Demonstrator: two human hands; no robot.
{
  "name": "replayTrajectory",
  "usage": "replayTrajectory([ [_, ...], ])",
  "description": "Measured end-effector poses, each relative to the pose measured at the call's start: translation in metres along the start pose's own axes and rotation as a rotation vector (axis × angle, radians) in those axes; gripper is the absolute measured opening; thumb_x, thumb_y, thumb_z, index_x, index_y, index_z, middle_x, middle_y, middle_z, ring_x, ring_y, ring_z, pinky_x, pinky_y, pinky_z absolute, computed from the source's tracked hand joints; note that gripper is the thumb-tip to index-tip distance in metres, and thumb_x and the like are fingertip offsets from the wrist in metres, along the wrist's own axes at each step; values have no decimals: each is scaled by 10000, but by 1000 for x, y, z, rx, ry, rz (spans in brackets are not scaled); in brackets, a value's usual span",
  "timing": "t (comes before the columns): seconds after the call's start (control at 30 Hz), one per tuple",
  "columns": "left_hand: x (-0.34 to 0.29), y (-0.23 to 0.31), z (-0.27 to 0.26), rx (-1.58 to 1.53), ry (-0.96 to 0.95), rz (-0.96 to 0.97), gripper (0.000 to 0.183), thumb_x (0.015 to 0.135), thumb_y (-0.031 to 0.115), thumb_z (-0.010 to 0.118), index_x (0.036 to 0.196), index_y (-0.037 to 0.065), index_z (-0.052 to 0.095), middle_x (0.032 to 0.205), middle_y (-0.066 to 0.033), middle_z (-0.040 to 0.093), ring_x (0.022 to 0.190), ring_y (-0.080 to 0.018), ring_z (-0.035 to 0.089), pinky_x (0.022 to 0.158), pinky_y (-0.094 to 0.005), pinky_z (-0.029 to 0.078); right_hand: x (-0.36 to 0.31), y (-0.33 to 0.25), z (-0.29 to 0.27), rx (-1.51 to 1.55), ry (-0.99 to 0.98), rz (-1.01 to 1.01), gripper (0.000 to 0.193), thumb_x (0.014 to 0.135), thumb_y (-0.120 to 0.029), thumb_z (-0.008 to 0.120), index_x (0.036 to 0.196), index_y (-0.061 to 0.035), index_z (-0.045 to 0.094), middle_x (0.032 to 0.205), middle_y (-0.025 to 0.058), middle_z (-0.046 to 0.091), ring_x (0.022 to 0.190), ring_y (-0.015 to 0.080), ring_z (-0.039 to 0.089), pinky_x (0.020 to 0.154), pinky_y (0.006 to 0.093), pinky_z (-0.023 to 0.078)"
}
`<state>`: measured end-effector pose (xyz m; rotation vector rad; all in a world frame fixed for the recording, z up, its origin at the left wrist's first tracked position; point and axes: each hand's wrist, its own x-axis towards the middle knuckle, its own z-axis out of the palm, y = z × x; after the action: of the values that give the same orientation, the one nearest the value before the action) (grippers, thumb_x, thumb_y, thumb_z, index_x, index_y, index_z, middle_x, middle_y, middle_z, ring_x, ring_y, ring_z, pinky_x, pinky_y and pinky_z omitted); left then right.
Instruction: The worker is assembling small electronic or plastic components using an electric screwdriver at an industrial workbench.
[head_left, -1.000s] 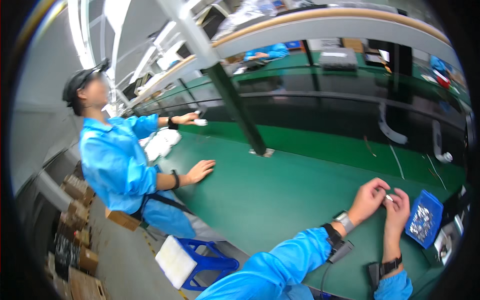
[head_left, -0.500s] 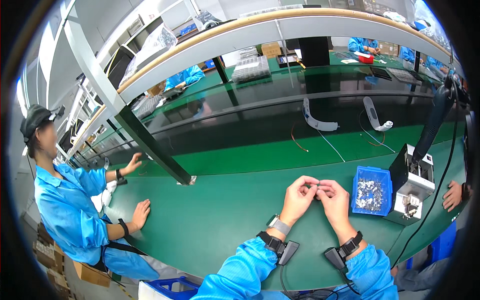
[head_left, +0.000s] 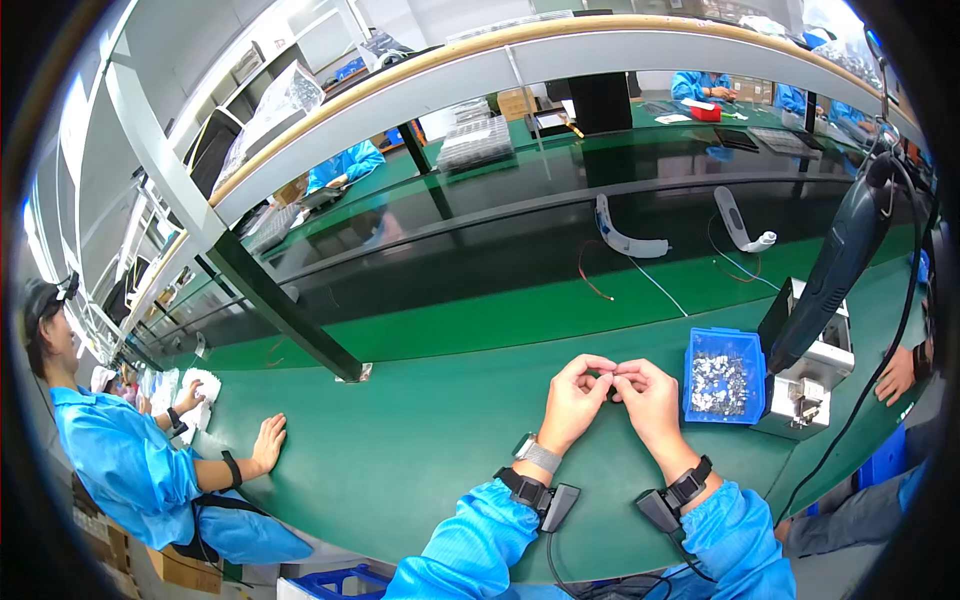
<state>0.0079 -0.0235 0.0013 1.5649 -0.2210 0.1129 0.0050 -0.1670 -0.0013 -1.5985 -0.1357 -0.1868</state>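
Note:
My left hand (head_left: 575, 402) and my right hand (head_left: 650, 403) meet fingertip to fingertip above the green table (head_left: 420, 420). Both are closed in a pinch. Whatever sits between the fingertips is too small and too covered to name; a dark speck shows just below them. Close to the right hand stands a blue bin (head_left: 723, 410) holding many small metal parts (head_left: 722, 382). Beyond the bin is a metal bench device (head_left: 808, 395), and a dark electric screwdriver (head_left: 835, 270) hangs over it.
Two curved white-grey pieces (head_left: 628, 240) with thin wires lie at the far side, by a dark conveyor strip (head_left: 500, 235). A post (head_left: 285, 310) rises from the table at left. A co-worker (head_left: 130, 440) rests a hand on the table; another hand (head_left: 895, 375) is at right.
The view has shifted slightly, so things sit a little further left. The screwdriver now hangs lower, over the device. The co-worker's far arm has drawn back toward white items. My hands stay pinched together.

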Motion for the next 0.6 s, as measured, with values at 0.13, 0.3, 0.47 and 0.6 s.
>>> replayTrajectory([
  [0.13,0,-5,0,-14,5,4,140,915,35,651,1050,-2,644,963,-19,665,686,-38,579,615,-198,491,-2,-6,0,-10,3,-7,249,865,10,668,1114,18,660,859,115,741,747,138,711,660,272,581],
  [0.3,-3,-2,0,-47,21,18,139,922,42,647,1054,0,642,954,-20,666,701,-42,591,628,-205,508,-5,-11,3,-91,-10,10,315,855,-10,678,1168,-24,648,844,98,749,721,123,713,651,265,567],
  [0.47,-3,-2,2,-29,9,6,135,923,50,654,1047,-3,640,953,-20,665,710,-46,599,626,-210,514,-6,-10,0,-183,-15,-12,314,849,-35,691,1160,-41,652,836,99,747,708,129,716,643,266,561],
  [0.6,-2,-4,-1,-58,78,-15,117,923,48,657,1031,7,641,916,-13,663,692,-46,593,601,-205,502,-5,-11,1,-105,-19,28,280,848,-59,700,1124,-38,656,853,94,737,679,130,705,617,281,554],
])
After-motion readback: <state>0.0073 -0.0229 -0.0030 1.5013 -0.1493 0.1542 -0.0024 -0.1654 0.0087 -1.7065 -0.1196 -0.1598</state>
